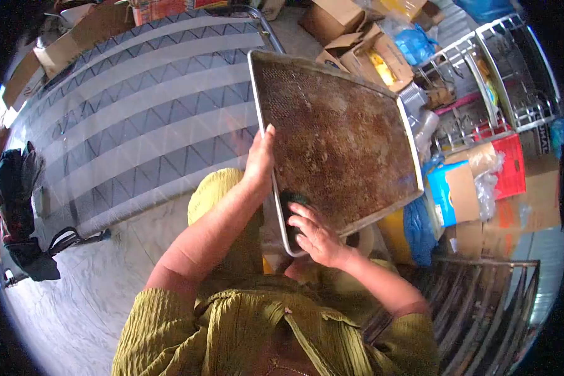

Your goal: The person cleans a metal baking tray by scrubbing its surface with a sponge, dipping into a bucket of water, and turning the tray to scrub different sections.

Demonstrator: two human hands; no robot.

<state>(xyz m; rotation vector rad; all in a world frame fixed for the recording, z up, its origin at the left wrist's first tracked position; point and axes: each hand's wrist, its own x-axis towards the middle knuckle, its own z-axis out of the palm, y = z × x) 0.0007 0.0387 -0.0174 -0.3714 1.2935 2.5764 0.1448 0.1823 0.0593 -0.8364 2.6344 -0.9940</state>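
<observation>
tray (341, 144) clasped by left hand (260, 160), right hand (316, 237) cupping dark pad (289, 198).

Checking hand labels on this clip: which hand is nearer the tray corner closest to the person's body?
The right hand: it is over the tray, just beside that corner. The left hand is farther up, at the tray's left rim.

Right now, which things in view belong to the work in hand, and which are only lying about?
In use, it seems:
Metal tray, its rim gripped by the left hand
Dark pad, partly hidden by the right hand

Lying about, apparently:
Dark cloth at far left
Open cardboard box
Blue plastic bag
</observation>
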